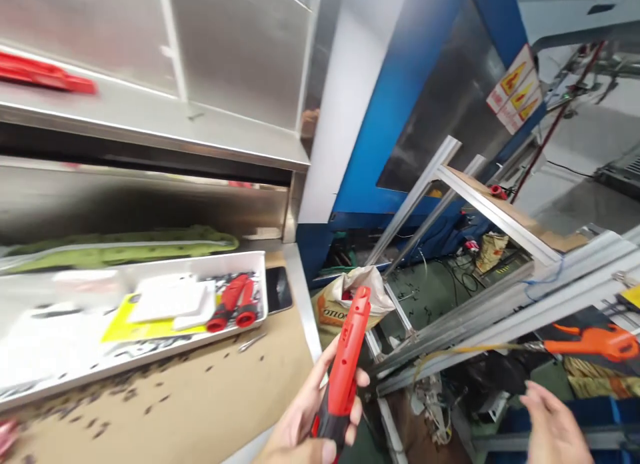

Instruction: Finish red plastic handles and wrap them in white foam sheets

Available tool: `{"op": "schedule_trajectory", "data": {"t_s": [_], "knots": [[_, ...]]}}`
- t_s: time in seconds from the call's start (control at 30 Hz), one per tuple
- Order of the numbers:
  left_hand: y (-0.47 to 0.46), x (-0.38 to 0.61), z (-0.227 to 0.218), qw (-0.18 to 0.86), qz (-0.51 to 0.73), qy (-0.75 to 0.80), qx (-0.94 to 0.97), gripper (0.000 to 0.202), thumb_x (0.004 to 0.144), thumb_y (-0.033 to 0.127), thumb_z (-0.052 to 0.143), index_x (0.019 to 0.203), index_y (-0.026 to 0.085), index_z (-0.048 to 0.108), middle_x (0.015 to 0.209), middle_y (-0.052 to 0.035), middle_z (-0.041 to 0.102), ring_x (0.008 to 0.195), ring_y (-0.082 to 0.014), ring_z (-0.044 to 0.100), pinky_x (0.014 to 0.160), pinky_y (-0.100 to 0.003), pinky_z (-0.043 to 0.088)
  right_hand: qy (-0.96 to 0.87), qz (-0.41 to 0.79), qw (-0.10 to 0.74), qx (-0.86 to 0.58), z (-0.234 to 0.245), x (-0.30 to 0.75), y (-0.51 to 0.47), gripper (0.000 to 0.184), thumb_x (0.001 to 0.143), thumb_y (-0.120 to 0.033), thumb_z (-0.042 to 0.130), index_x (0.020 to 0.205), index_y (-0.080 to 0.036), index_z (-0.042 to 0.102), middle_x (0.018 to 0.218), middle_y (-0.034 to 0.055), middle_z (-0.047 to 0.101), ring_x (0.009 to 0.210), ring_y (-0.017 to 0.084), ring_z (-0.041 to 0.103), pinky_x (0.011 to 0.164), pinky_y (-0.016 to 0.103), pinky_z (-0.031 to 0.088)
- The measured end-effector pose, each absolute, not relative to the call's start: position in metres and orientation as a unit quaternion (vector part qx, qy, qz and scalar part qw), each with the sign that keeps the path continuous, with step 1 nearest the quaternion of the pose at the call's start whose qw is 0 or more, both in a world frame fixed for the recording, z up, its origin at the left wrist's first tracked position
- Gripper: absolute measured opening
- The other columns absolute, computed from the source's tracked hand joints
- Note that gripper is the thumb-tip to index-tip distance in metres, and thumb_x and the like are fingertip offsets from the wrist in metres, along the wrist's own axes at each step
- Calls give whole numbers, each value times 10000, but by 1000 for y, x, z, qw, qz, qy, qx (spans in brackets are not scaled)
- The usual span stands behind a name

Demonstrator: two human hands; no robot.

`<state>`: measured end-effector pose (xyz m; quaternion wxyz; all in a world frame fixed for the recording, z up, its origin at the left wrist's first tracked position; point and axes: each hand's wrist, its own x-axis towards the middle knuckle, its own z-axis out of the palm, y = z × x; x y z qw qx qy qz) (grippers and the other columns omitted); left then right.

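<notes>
My left hand [305,417] is wrapped around a long red and black plastic housing [346,357], with small holes along its side. It is held tilted upward, past the front edge of the workbench. To the right, my right hand [555,424] is apart from the housing, its thumb and fingers drawn together; whatever may be between the fingertips is too small to make out. Just above that hand hangs an orange air blow gun [593,343] on a yellowish hose.
A white tray [200,337] on the workbench [210,411] holds white pieces, a yellow sheet and red-black parts. Beside it lie a phone [278,289] and scattered black bits. An open sack [330,304] stands below, near an aluminium frame [500,211] and a blue machine [390,104].
</notes>
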<state>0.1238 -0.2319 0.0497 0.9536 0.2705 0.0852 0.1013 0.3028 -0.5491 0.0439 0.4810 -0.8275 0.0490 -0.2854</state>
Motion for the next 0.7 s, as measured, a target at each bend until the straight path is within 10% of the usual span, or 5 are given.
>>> {"op": "schedule_trajectory", "data": {"t_s": [0.27,0.7], "knots": [[-185,75,40,928,193,121,294,813,555,295,879,1286,479,575,1070,7,699,767,-196,642,726,-322,500,-158,-37,566,-808,20,245,-385,343,774,-478,701,893,-158,736,931,90,709,779,190,661,676,249,556],[-142,13,34,697,407,383,450,916,535,186,876,1367,358,532,1209,-31,714,1130,-287,637,958,-313,515,-359,188,566,-718,-2,177,-243,290,842,-472,655,829,-197,744,823,59,691,714,167,631,618,226,511]]}}
